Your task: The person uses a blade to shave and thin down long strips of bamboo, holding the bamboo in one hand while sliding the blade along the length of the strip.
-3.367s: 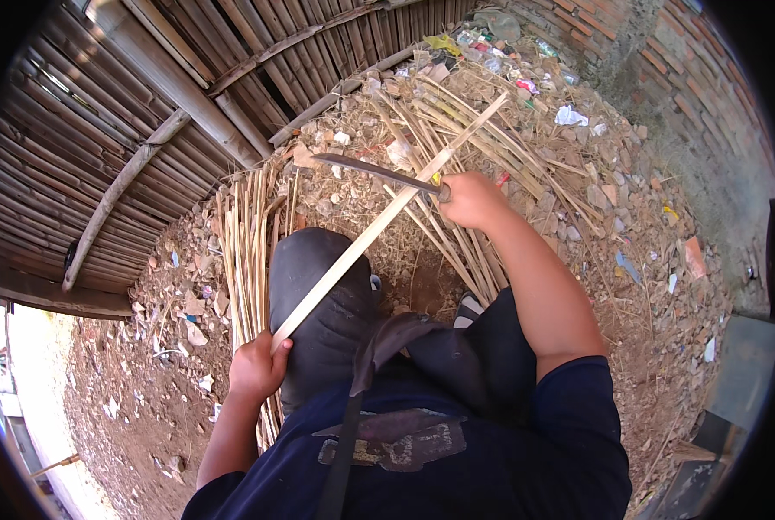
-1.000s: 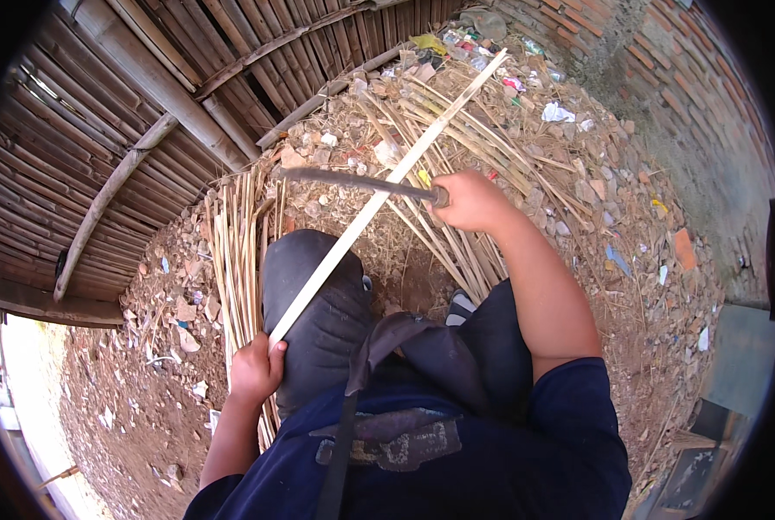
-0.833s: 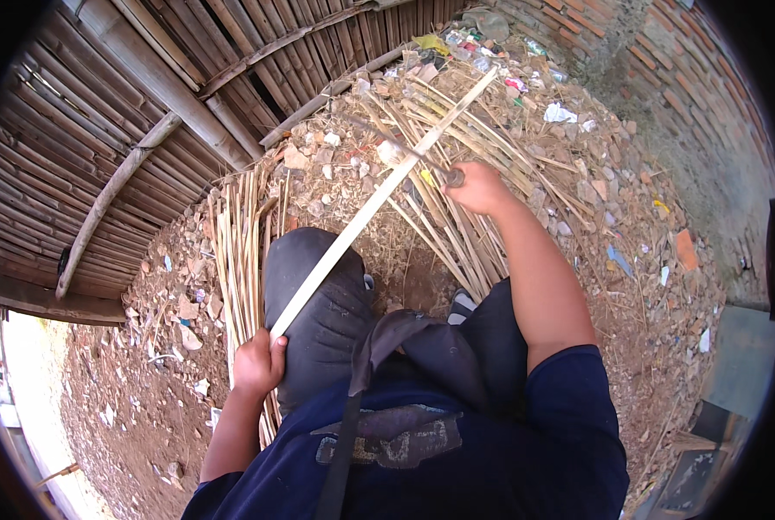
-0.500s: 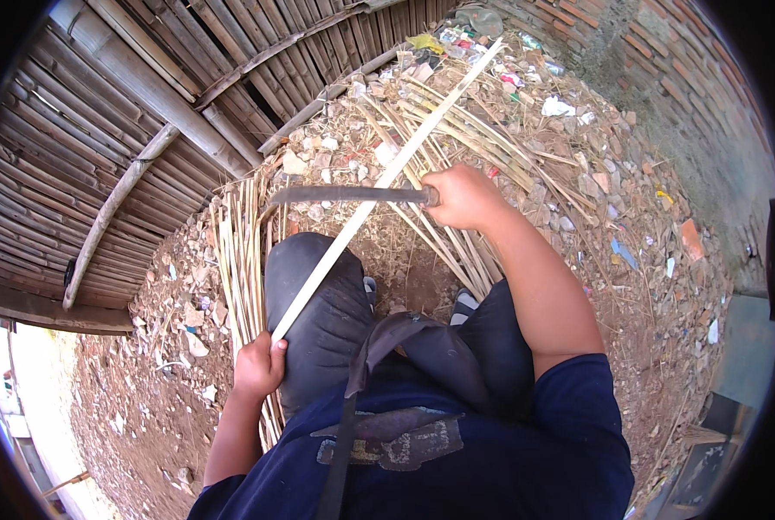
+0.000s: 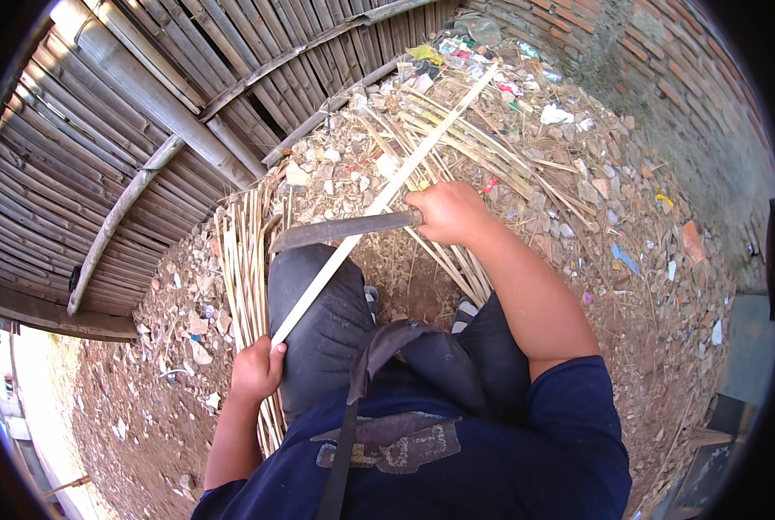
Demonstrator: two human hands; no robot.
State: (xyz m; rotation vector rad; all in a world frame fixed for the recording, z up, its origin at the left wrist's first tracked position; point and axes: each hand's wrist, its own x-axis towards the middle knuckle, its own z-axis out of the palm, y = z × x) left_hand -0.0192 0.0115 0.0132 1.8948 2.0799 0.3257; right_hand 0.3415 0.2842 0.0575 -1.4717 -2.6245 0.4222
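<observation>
Pale strip slants over our left knee, near end held in our left grip; our right grip clasps a machete across it; its face looks pared, what remains we cannot tell; bundled sticks lie left, loose sticks far right.

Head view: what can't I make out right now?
Head view throughout:
Long knife: handle mostly hidden by the right hand.
Pale strip: lower end hidden by the left hand.
Feet: largely hidden by the legs.
Far litter: individual pieces too small to identify.
</observation>
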